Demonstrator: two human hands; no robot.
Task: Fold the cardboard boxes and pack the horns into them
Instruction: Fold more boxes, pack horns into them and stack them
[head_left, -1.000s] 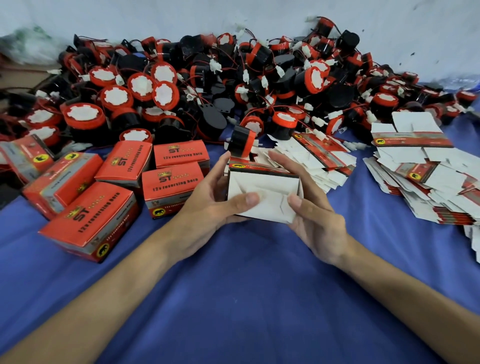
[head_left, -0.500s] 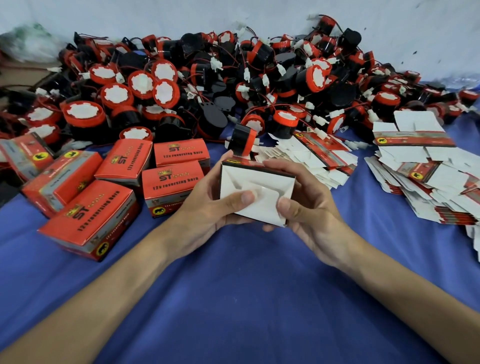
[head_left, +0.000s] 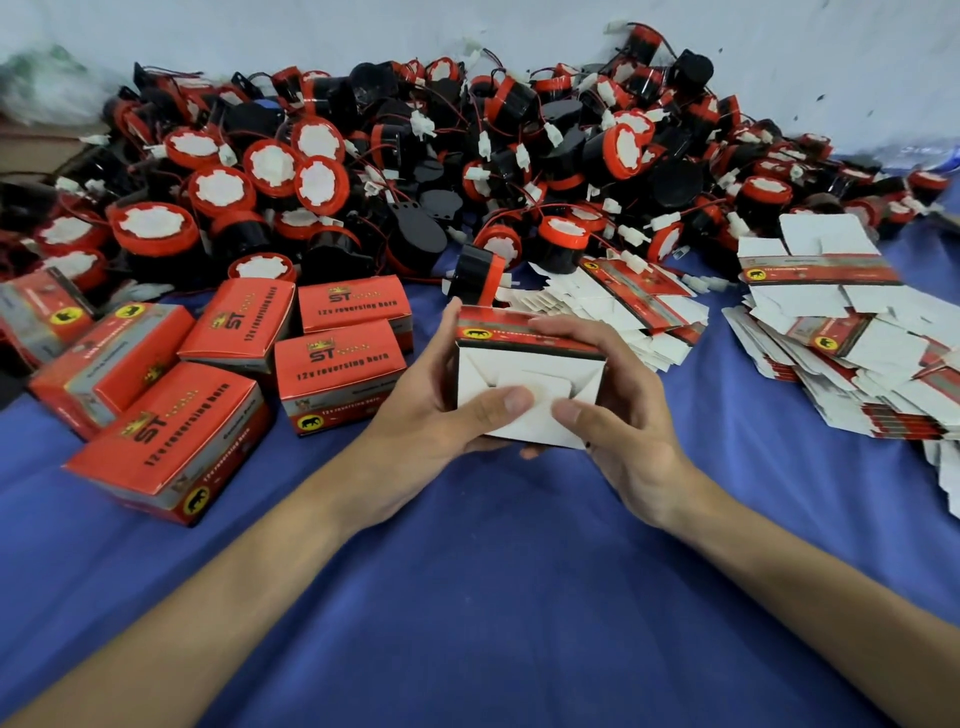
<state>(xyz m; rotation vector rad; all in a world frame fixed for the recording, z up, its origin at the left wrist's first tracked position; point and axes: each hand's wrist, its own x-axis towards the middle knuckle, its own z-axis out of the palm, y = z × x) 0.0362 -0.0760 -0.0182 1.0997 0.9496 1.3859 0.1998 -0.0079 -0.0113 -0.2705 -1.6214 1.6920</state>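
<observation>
Over the last second the small red-and-white cardboard box is being squared up and lifted slightly toward the camera: its white end flaps, which were bulging loosely a moment ago, are now lying nearly flat against each other, tucked into a crossed, envelope-like closure. The left hand is gripping the box's left side with the thumb pressing on the flaps, and the right hand is wrapping over the top and right side, its thumb also pushing on the white end. Both hands are holding the box firmly, fingers curled round it. I judge that one end of this box is now being closed, so the folding step is almost finished and a horn should be going in next from the other end.

The box is sitting between the hands, just above the blue cloth-covered worktop. Its top face is showing a red printed band with a yellow-and-black logo; the facing end is plain white card.

Directly behind the box, one black horn with a red rim is standing apart from the large heap of red-and-black horns farther back. Left of the box, several closed orange-red boxes are lying together. Right of the box, stacks of flat unfolded cartons are waiting.
</observation>
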